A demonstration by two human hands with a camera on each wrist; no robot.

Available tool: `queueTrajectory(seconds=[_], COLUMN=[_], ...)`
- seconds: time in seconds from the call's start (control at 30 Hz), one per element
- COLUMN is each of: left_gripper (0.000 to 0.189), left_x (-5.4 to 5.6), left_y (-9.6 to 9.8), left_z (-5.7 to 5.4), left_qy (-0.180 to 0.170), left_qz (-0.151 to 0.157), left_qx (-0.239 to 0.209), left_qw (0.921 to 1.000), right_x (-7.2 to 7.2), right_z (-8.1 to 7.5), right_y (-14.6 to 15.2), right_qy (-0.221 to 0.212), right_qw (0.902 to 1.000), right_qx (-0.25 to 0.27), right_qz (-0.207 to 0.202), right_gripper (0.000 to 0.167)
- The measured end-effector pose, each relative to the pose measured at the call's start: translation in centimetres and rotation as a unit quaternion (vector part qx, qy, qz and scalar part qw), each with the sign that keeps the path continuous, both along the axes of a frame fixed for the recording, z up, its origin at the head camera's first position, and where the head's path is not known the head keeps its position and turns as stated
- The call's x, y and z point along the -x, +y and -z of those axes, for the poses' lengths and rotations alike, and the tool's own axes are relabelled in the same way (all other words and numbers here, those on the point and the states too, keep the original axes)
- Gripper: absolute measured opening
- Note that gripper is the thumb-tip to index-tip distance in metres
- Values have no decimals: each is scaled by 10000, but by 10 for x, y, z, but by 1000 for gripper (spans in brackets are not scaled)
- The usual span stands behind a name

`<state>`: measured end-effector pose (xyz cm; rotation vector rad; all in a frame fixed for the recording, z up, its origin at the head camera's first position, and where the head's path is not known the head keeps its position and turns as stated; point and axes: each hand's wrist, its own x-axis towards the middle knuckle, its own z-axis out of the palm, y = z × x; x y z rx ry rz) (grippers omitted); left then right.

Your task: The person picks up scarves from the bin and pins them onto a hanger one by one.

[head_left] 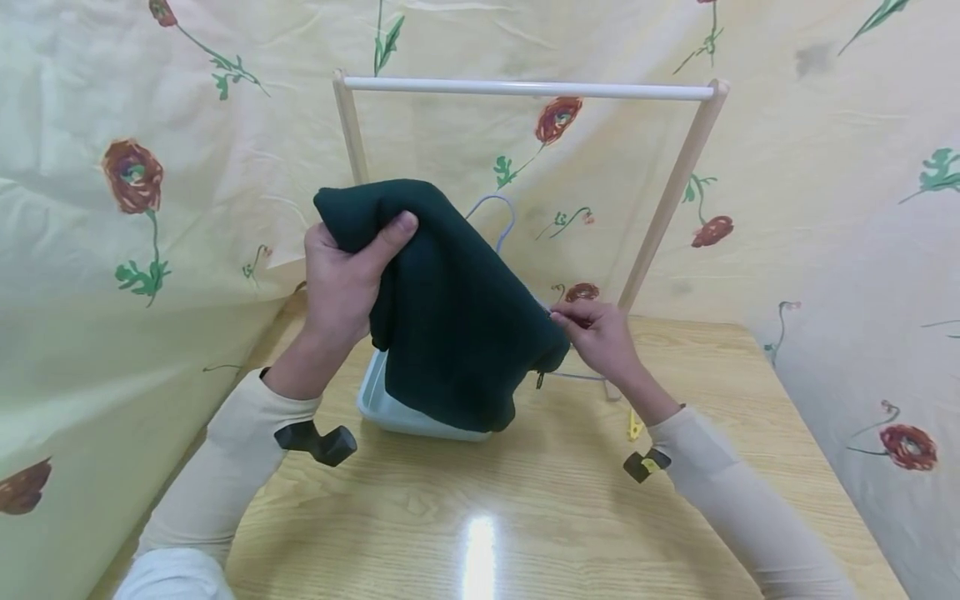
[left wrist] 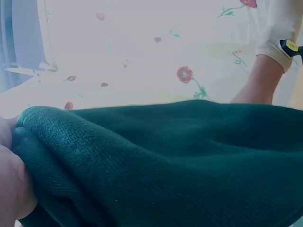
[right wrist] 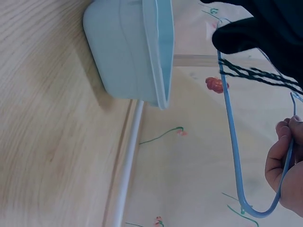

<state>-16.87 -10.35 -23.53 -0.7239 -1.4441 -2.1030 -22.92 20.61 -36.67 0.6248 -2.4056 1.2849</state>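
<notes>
hanging in the air above the table, a soft dark green knitted garment (head_left: 457, 317) is drooping between two hands. the left hand (head_left: 341, 279) is gripping its upper left part, thumb pressing on the front; the right hand (head_left: 600, 333) is pinching a slim light-blue hanger (right wrist: 231, 127) at the garment's right edge. the hook is rising behind the fabric; how much of the frame is sitting inside, i cannot tell. twisted dark green cords (right wrist: 260, 78) are dangling from the garment's right end. its lower edge is partly hiding a pale blue plastic tub (head_left: 408, 422) in the head view. behind, a rack with a white rail (head_left: 525, 87) and pale wooden posts is standing before a cream flowered sheet (head_left: 817, 192). a small yellow clip (head_left: 634, 425) is lying by the right sleeve. the wood-grain tabletop (head_left: 405, 517) is stretching from the tub toward the person, its right edge running beside the sheet. a black wrist device (left wrist: 289, 47) is showing a yellow label, its marks too small to read.
</notes>
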Motion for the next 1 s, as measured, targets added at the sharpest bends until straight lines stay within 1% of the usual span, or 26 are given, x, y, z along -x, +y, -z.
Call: queueTrajectory(seconds=[0.13, 0.23, 0.3, 0.37, 0.47, 0.57, 0.63, 0.7, 0.77, 0.93, 1.0], left_gripper=[12, 9, 7, 5, 7, 5, 6, 10, 13, 13, 12], left_x=[2, 3, 3, 4, 5, 5, 5, 6, 7, 7, 7], left_y=[5, 9, 11, 12, 13, 12, 10, 8, 6, 4, 4], left_z=[-1, -1, 1, 2, 5, 7, 8, 9, 10, 14, 15], left_qy=[-52, -152, -222, -250, -200, -96, -37, -2, 15, -163, -228], left_qz=[-147, -267, -314, -298, -237, -242, -277, -315, -333, -446, -492], left_qx=[-60, -85, -94, -112, -110, -65, -45, -38, -36, -15, -25], left_qw=[9999, 9995, 9992, 9992, 9995, 9996, 9996, 9995, 9994, 9989, 9985], right_x=[0, -1, -1, -1, -1, -1, -1, -1, -1, -3, -4], right_z=[4, 6, 7, 7, 7, 7, 7, 7, 7, 6, 5], right_y=[-2, -4, -5, -5, -5, -4, -3, -3, -2, -2, -2], right_qy=[-125, -120, -133, -223, -480, -723, -829, -878, -837, -595, -591], right_qw=[9998, 9996, 9996, 9993, 9980, 9957, 9943, 9937, 9942, 9971, 9971], right_qx=[170, 254, 255, 292, 405, 557, 651, 671, 644, 451, 451], right_qz=[5, -5, 24, 0, -48, -120, -163, -198, -191, -150, -169], right_gripper=[13, 14, 15, 16, 17, 18, 19, 19, 19, 18, 17])
